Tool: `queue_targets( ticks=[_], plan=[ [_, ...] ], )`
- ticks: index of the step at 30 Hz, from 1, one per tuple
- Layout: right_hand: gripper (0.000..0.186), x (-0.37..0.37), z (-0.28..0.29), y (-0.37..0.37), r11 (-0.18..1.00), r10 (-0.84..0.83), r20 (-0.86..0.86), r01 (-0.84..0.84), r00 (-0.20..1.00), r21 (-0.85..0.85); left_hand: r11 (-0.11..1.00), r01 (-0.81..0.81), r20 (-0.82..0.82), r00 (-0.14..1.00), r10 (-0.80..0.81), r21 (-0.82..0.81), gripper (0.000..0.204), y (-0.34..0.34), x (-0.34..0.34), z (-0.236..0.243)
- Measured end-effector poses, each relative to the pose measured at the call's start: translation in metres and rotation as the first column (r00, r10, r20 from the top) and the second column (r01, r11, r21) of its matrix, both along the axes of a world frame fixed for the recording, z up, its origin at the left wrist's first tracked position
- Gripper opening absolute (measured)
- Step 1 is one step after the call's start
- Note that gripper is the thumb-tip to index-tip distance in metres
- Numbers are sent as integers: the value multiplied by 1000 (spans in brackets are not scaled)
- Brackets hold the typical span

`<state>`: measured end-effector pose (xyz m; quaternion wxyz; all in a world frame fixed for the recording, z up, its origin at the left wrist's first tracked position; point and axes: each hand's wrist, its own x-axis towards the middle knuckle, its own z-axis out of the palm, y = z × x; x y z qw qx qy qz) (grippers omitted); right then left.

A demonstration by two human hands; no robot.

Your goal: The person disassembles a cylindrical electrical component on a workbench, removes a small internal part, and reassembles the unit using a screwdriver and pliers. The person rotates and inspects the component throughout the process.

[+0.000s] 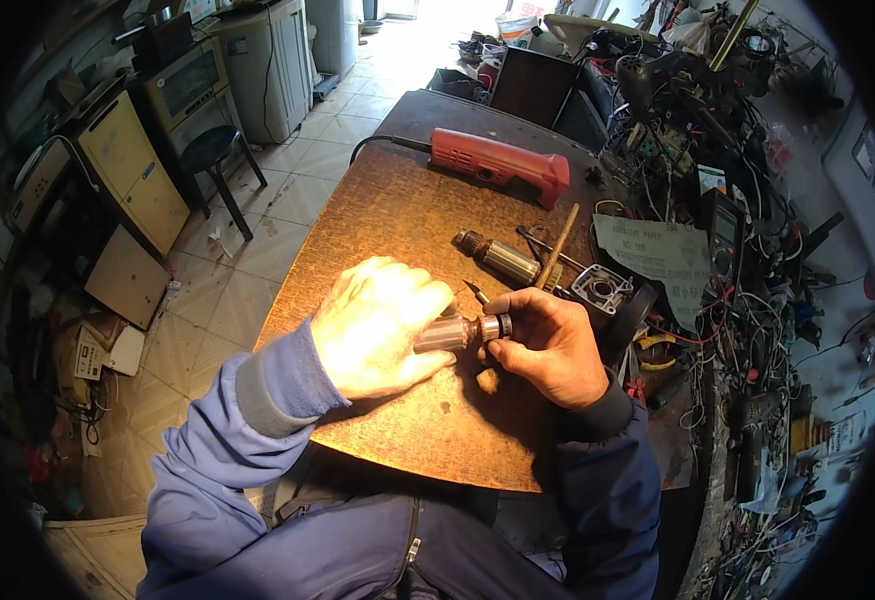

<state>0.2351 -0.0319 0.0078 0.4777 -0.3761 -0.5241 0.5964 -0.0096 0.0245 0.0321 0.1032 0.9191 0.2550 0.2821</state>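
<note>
My left hand [383, 325] is wrapped round a motor armature [441, 336], held level above the brown worktable [398, 420]. The fingers of my right hand [548, 345] pinch the armature's right end, at a ring-shaped part [499, 326] that looks like a bearing. A small pointed piece [476, 292] sticks out beside my right fingertips; I cannot tell whether they hold it. Just beyond my hands lies a second armature [508, 261], with a thin wooden stick [562, 245] to its right. Farther back rests a red power-tool housing [493, 165] with a black cord.
A metal flange [603, 288] lies at the table's right, by a greenish sheet of abrasive paper [648, 250] and a multimeter [725, 235]. Tangled wires and parts [648, 120] pile up along the right. A black stool [213, 150] stands on the tiled floor at left.
</note>
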Motion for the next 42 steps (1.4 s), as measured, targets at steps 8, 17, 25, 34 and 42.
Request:
queue_targets(
  ticks=[8, 17, 25, 34, 42],
  plan=[
    [35, 2, -1, 1, 999, 25, 3, -25, 1000, -25, 999, 38, 30, 999, -38, 20, 34, 3, -1, -6],
    [37, 4, -4, 1, 999, 31, 22, -30, 999, -39, 999, 52, -1, 999, -52, 7, 32, 2, -1, -4],
    [35, -1, 2, 0, 996, 16, 52, -11, 999, -89, 997, 81, -16, 997, -81, -2, 30, 3, -4, -2],
    [36, -1, 2, -1, 998, 9, 76, -5, 997, -57, 989, 142, -24, 989, -143, -47, 26, 4, -4, 2],
    [38, -3, 6, -3, 998, 7, 92, -2, 996, -59, 986, 138, -31, 989, -141, -89, 22, 3, -6, 4]
  ],
)
